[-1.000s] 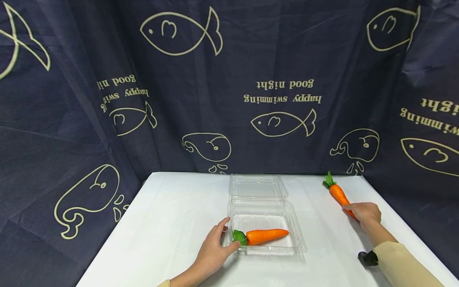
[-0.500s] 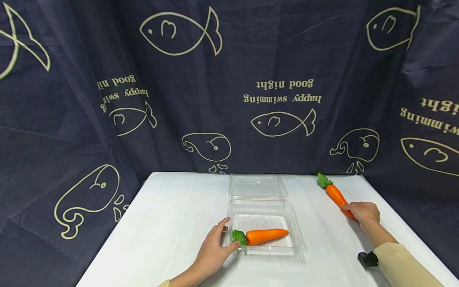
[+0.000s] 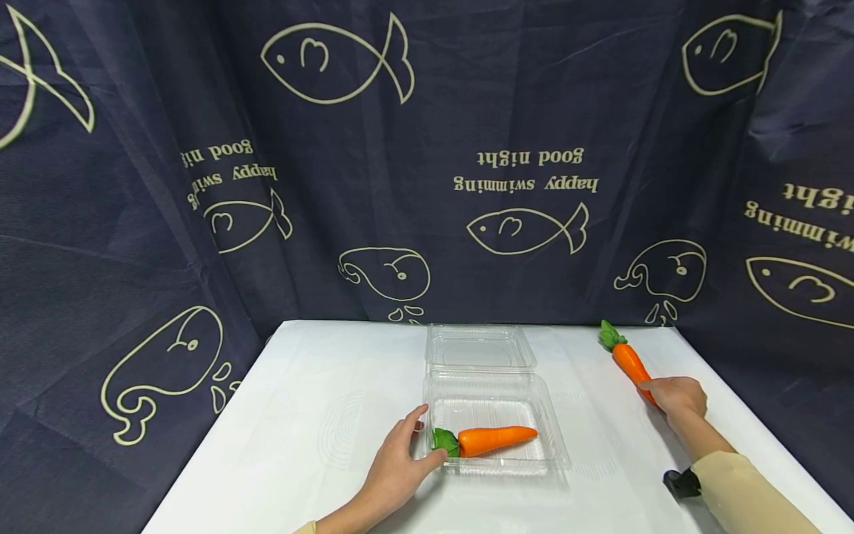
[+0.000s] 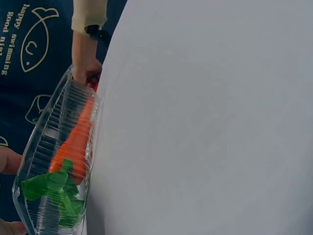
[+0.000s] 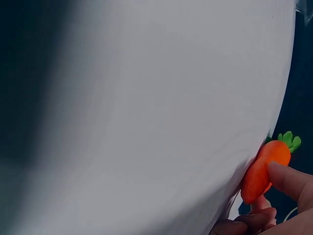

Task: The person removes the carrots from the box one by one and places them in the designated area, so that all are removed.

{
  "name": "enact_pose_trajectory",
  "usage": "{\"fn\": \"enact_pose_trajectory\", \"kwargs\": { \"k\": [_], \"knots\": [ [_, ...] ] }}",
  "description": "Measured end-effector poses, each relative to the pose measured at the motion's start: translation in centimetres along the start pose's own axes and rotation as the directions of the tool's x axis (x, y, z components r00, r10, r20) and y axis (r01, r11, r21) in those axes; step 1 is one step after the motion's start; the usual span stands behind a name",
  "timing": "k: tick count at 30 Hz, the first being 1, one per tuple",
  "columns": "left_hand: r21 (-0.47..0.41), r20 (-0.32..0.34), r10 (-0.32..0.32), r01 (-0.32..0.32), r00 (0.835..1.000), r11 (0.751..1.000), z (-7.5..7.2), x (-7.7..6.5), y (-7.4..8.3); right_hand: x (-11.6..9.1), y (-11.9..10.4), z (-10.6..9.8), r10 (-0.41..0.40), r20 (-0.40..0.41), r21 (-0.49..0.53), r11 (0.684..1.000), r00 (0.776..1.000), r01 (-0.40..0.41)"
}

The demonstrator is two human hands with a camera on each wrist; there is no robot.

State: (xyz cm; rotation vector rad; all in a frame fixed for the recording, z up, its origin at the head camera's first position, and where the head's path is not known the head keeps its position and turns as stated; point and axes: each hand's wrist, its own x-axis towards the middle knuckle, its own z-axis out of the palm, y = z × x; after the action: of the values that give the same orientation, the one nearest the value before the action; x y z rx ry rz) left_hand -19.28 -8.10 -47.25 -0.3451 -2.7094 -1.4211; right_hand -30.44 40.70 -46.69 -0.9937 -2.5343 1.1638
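Observation:
A clear plastic clamshell box (image 3: 490, 408) lies unfolded on the table, its lid (image 3: 479, 347) flat behind the base. Inside the base, one orange carrot (image 3: 497, 440) with green leaves points its tip right. My left hand (image 3: 395, 463) rests at the base's front left corner, thumb and fingers spread apart along the rim; the left wrist view shows two fingertips (image 4: 10, 161) by the wall. Farther right, my right hand (image 3: 679, 397) pinches a second carrot (image 3: 632, 365) near its tapered end, leaves toward the back. The right wrist view shows a thumb pressed on that carrot (image 5: 268, 169).
A white table (image 3: 320, 415) carries everything. Dark blue fabric (image 3: 427, 148) printed with fish and whales hangs behind and along both sides. A black strap piece (image 3: 682, 483) sits at the right sleeve.
The right-hand carrot's leafy end swung a little left, then back right. My right hand barely shifted. The left hand, the box and the carrot inside it stayed put.

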Motion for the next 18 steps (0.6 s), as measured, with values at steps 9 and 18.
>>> {"fn": "enact_pose_trajectory", "kwargs": {
  "k": [9,18],
  "knots": [
    [0.010,-0.010,0.002,-0.002,1.000,1.000,0.10,0.08,-0.08,-0.16,-0.05,-0.03,0.015,-0.004,0.011,1.000,1.000,-0.015],
    [-0.002,-0.006,-0.005,0.005,1.000,1.000,0.13,0.06,-0.09,-0.08,0.23,0.07,0.005,0.004,0.025,1.000,1.000,-0.005]
  ]
}}
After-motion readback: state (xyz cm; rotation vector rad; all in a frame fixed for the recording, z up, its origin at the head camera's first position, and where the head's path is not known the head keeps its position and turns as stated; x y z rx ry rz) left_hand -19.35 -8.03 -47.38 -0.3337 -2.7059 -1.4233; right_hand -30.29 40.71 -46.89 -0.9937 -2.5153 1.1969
